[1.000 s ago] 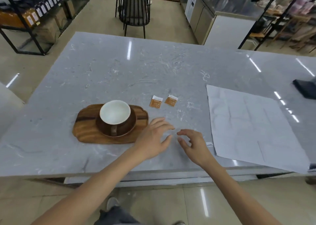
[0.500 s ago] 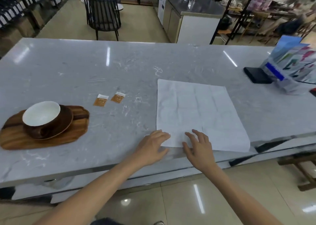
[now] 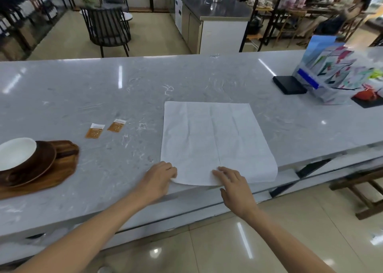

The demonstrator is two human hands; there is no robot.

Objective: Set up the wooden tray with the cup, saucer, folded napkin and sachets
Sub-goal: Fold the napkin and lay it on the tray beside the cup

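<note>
The white napkin (image 3: 215, 142) lies unfolded and flat on the grey marble table (image 3: 145, 86), with its near edge reaching the near edge of the table. Both hands are at this near edge of the napkin. The left hand (image 3: 158, 179) is at the near left corner, fingers curled onto the cloth; it seems to pinch the corner, which lifts a little, but the grip is not fully clear. The right hand (image 3: 234, 183) rests on the near edge of the napkin, close to the middle crease, with the fingers spread and flat, so it is open.

To the left of the napkin, apart from it, two small brown sachets (image 3: 105, 128) lie side by side on the table. Further left of the napkin, at the border of the view, stands the wooden tray (image 3: 62, 173). The brown saucer (image 3: 41, 165) is on the tray, and the cup (image 3: 14, 154), white inside, stands on the saucer.

Far to the right of the napkin, a black flat box (image 3: 289, 84) and a holder with colourful leaflets (image 3: 335, 76) stand on the table.
</note>
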